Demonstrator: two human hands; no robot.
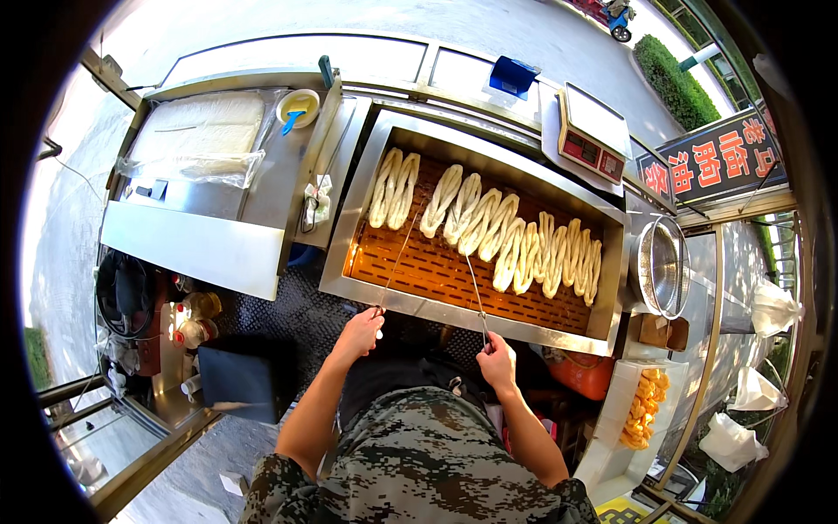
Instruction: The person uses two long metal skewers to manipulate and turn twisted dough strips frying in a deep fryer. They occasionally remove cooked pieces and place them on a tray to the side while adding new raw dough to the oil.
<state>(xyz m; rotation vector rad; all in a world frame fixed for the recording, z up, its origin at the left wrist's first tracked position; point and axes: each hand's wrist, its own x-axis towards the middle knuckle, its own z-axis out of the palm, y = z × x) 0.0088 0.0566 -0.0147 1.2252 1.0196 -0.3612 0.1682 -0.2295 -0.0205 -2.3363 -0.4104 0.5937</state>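
Observation:
My left hand (360, 335) grips the handle end of a thin metal rod (399, 259), which reaches over the oil left of the middle. In my right hand (499, 361) is a second thin metal rod (474, 281); its far end is at the pale dough loops near the middle. Before me lies a rectangular stainless steel fryer (425, 308) of amber oil above a slotted plate (419, 265). Several long, pale looped dough strands (481, 223) lie in a slanting row across it, with a gap after the leftmost pair. Both hands are just outside the fryer's near rim.
Left stands a worktop with a plastic-covered dough slab (203, 124) and a bowl (298, 108) with a blue-handled brush. A digital scale (592, 134) sits behind the fryer. At right are a wire strainer (661, 265) and a white bin (609, 419) holding golden fried dough (646, 409).

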